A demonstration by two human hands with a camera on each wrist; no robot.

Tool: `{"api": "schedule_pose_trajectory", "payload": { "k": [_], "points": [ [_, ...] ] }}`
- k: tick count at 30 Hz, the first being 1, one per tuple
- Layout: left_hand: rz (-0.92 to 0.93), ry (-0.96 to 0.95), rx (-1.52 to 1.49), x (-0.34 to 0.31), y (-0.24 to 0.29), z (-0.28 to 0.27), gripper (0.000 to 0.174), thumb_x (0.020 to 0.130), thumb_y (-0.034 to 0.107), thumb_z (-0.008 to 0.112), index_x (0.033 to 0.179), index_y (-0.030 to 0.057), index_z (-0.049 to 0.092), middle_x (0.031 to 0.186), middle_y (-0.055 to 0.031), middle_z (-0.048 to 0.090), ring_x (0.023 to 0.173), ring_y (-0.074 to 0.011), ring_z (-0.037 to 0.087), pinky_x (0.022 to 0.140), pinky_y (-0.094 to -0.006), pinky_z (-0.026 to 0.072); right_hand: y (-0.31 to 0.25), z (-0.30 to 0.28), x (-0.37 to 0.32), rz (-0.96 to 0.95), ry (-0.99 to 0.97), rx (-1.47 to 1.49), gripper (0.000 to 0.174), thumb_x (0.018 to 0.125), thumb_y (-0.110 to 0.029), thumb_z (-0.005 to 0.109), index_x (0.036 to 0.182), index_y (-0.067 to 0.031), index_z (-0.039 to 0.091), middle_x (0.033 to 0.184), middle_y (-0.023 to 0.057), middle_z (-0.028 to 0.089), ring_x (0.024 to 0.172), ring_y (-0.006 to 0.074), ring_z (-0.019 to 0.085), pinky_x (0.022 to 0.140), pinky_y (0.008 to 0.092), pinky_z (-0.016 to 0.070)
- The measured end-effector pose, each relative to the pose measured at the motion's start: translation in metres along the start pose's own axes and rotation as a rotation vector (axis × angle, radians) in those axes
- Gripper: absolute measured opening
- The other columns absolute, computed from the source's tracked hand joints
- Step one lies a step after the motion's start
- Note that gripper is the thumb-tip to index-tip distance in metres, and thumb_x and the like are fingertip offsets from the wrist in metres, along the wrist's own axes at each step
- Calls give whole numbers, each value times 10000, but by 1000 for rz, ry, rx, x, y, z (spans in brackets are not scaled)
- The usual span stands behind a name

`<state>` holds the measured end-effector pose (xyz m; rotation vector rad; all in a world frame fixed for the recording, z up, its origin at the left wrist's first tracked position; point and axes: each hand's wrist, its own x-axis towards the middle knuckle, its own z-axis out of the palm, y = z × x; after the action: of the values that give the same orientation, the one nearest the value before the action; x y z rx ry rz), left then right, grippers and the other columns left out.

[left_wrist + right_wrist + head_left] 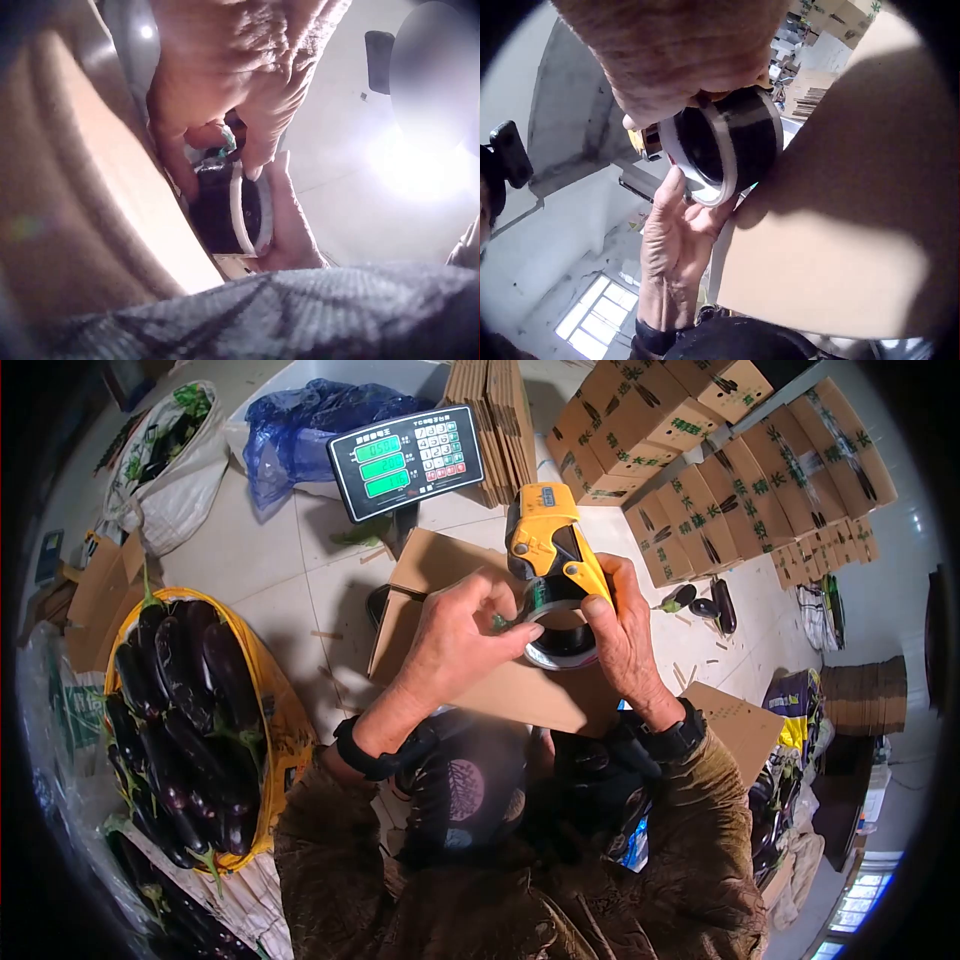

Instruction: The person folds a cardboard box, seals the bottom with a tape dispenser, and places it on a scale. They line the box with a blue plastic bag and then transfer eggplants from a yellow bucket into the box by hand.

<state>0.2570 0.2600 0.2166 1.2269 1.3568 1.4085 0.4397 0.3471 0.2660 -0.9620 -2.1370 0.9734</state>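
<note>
One yellow handheld tape dispenser [540, 545], loaded with a wide, dark-looking tape roll [751, 124], is sitting in midair between the person's hands, above a cardboard carton [510, 695] and near the digital scale display [405, 463]. Right hand [628, 635] is grasping the dispenser by its side near the roll, thumb on the near face, other fingers mostly hidden. Left hand [462, 630] is closing thumb and bent fingers on the roll's edge; a small green scrap [229, 139] is showing amid the fingertips, can't tell if it's the loose tape end. Handling, my guess: body is looking like stiff plastic, moderately light, most weight probably sitting in the roll, so it's likely tipping that way if held at the far end. Tape's outer face is shining, probably slick; the loose end is likely thin, clingy, easily torn. Best hold: dispenser body beside the roll, clear of the cutting end, with the other hand steadying the roll's rim.
</note>
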Motion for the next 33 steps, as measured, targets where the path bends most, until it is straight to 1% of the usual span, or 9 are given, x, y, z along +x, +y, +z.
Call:
{"api": "schedule_pose_trajectory", "payload": {
  "k": [4,6,9,10,14,17,24,28,33],
  "points": [
    [44,97,48,-5,-7,4,232,780,-40,716,865,28,511,826,9,510,719,-48,502,613,-200,456,-2,12,-3,-50,93,73,587,893,-449,598,1224,9,442,1002,120,586,891,191,567,802,315,473],
    [-2,149,-140,-6,-13,3,204,797,-43,691,858,32,511,826,10,514,722,-42,507,630,-188,450,-2,16,-8,-21,110,154,530,882,-331,582,1250,11,413,1099,105,525,999,176,520,881,301,441],
    [-79,153,-193,-10,-12,1,200,807,-34,697,859,30,515,839,-1,538,742,-39,516,649,-188,454,5,22,-18,-116,146,87,532,874,-275,598,1277,4,390,1125,98,504,1013,167,498,928,298,417],
    [-76,156,-194,-10,-11,0,200,807,-34,697,859,30,515,839,-1,538,742,-39,516,649,-188,454,6,22,-19,-55,96,263,591,859,-270,652,1305,-10,365,1180,94,492,1063,173,494,968,303,400],
    [-33,25,-378,-15,1,-15,172,833,16,697,871,26,531,886,-33,580,784,-50,522,717,-211,455,-13,-2,-20,99,-35,467,694,834,-361,730,1319,-33,358,1243,94,492,1159,179,485,993,310,400],
    [-64,-40,-431,-16,11,-19,144,862,60,677,883,18,541,938,-74,599,833,-64,523,770,-228,446,-11,-10,-22,15,-32,384,720,840,-422,724,1319,-29,356,1238,92,500,1143,179,494,986,308,400],
    [69,64,-330,-34,30,-5,110,897,39,632,907,-2,531,973,-116,600,973,-130,594,872,-287,489,-4,-15,-21,-50,23,159,785,810,-520,728,1291,-6,382,1173,106,528,1087,177,517,936,314,429],
    [-83,35,-490,-32,37,-11,112,896,20,621,909,3,511,964,-127,614,924,-154,629,890,-312,495,-3,-13,-19,-125,59,170,797,813,-579,696,1268,1,394,1078,118,584,976,186,570,863,313,464],
    [35,100,-484,-39,35,1,94,895,-16,592,918,3,503,967,-145,627,907,-157,638,881,-320,508,-10,-16,-17,-193,42,-80,768,827,-571,681,1247,7,400,1003,157,619,893,242,634,802,333,497]
  ]
}}
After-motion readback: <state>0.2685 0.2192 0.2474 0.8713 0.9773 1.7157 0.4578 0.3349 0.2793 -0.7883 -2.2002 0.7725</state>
